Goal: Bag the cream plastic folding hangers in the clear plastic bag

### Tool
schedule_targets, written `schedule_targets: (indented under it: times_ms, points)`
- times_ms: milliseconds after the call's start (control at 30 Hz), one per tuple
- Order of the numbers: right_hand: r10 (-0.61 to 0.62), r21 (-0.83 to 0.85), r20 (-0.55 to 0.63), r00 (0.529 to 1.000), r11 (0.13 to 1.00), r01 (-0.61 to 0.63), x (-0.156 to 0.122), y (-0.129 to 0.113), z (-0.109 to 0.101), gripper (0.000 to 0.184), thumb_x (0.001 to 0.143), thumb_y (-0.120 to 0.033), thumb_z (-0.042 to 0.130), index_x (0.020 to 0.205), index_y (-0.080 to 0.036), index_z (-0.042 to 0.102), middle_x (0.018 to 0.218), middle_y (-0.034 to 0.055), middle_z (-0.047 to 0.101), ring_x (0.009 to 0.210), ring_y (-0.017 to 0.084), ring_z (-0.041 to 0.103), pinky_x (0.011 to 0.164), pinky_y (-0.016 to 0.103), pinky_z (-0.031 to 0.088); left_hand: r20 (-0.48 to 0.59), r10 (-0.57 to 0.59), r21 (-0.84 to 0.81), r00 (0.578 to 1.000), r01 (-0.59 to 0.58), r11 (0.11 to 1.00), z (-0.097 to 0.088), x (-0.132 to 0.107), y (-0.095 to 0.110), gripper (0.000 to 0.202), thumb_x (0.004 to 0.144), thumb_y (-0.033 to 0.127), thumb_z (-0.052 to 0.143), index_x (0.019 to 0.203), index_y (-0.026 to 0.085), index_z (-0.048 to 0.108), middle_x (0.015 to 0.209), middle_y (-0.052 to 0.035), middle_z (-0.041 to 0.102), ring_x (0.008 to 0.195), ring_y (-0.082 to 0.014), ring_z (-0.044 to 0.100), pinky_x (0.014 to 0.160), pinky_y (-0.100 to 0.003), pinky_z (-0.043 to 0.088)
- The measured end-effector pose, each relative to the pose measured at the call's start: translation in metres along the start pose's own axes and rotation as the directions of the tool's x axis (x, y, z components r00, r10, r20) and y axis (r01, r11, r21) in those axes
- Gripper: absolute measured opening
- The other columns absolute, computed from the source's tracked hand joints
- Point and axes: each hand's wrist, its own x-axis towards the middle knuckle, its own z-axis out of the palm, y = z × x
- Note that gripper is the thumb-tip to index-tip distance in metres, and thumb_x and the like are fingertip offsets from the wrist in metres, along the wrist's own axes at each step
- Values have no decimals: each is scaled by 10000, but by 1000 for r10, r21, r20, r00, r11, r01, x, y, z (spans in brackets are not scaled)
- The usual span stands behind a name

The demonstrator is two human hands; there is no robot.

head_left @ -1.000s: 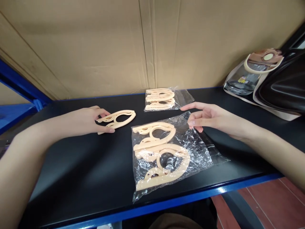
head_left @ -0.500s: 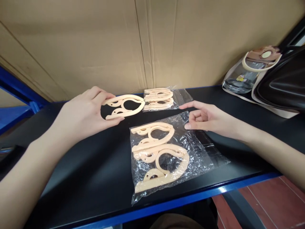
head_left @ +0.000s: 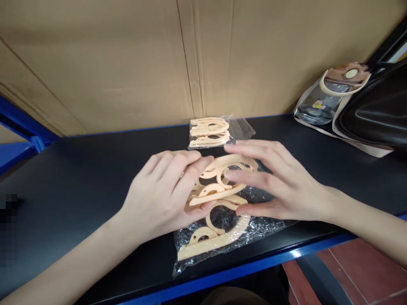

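Note:
My left hand (head_left: 165,190) and my right hand (head_left: 270,182) both grip a loose peach plastic hanger piece (head_left: 219,178), held just above a clear plastic bag (head_left: 273,222). The bag lies on the black shelf (head_left: 79,182) near its front edge, with more peach pieces (head_left: 210,239) inside it. My left fingers curl round the piece's left end. My right fingers close on its right end, thumb underneath. Part of the bag is hidden under my hands.
A second clear bag of peach pieces (head_left: 210,132) lies at the back by the cardboard wall (head_left: 127,63). A glass jar with a brown lid (head_left: 333,91) and a black bag (head_left: 375,110) sit at the right. The blue shelf edge (head_left: 254,264) runs along the front.
My left hand lifted the loose peach piece from the left of the shelf and carried it right, over the near bag. My right hand moved in and took its other end.

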Motion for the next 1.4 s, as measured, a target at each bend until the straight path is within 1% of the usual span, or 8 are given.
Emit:
schedule_targets:
  times_ms: [333, 533, 633, 767, 900, 1000, 1267, 1400]
  points:
    - [-43, 15, 20, 999, 999, 43, -1, -5, 2, 411, 977, -251, 544, 1364, -188, 420, 1352, 153, 516, 1241, 271, 503, 942, 446, 477, -4, -23, -91, 1000, 23, 996, -2, -2, 10, 653, 857, 486, 606, 1407, 227, 366, 1142, -91, 640, 1025, -277, 626, 890, -428, 516]
    - [188, -97, 33, 982, 978, -184, -3, 18, -20, 569, 932, -281, 583, 1436, -148, 352, 1378, 149, 486, 1219, 309, 482, 1003, 490, 423, 81, -88, -243, 993, 105, 964, 6, 0, -4, 798, 899, 483, 598, 1504, 156, 193, 1443, -154, 434, 1309, -321, 448, 1071, -436, 420]
    - [350, -139, 82, 933, 931, -337, -15, 42, -35, 683, 897, -453, 588, 1483, -251, 302, 1396, 84, 475, 1222, 330, 492, 1015, 519, 433, 142, -106, -263, 984, 141, 954, 11, -2, -13, 737, 926, 487, 554, 1486, 115, 252, 1473, -171, 397, 1343, -314, 406, 1106, -440, 385]
    - [530, -109, 334, 779, 843, -527, -38, 70, -48, 857, 795, -568, 651, 1509, -373, 220, 1355, 42, 531, 1134, 335, 579, 902, 495, 538, 328, -71, -390, 942, 203, 898, 15, -7, -20, 629, 953, 512, 497, 1453, 159, 351, 1499, -131, 385, 1392, -309, 342, 1141, -465, 346]
    - [484, -33, 559, 673, 824, -565, -47, 75, -52, 944, 754, -484, 722, 1520, -421, 175, 1403, 23, 492, 1150, 312, 580, 817, 381, 598, 592, 30, -504, 806, 341, 793, 15, -10, -18, 728, 895, 666, 491, 1484, 281, 304, 1588, -67, 253, 1457, -315, 229, 1146, -518, 328]
    - [408, 100, 626, 665, 803, -587, -42, 65, -50, 922, 756, -396, 739, 1513, -442, 214, 1433, 16, 446, 1142, 280, 591, 775, 299, 607, 677, 62, -487, 734, 383, 785, 15, -8, -15, 806, 873, 712, 476, 1517, 301, 218, 1615, -68, 168, 1482, -322, 142, 1164, -568, 257]
    - [317, 319, 679, 662, 685, -655, -32, 50, -40, 895, 796, -258, 707, 1521, -430, 211, 1436, 45, 413, 910, 189, 689, 753, 248, 611, 670, 59, -480, 740, 372, 794, 17, -7, -15, 857, 860, 747, 445, 1527, 263, 211, 1613, -100, 163, 1476, -341, 147, 1169, -582, 219]
    - [292, 353, 649, 703, 703, -618, -34, 52, -43, 894, 800, -256, 727, 1525, -411, 228, 1502, 33, 356, 1122, 259, 615, 784, 257, 611, 665, 55, -469, 745, 359, 807, 19, -8, -15, 895, 852, 766, 431, 1531, 225, 213, 1610, -107, 166, 1477, -341, 144, 1175, -568, 217]
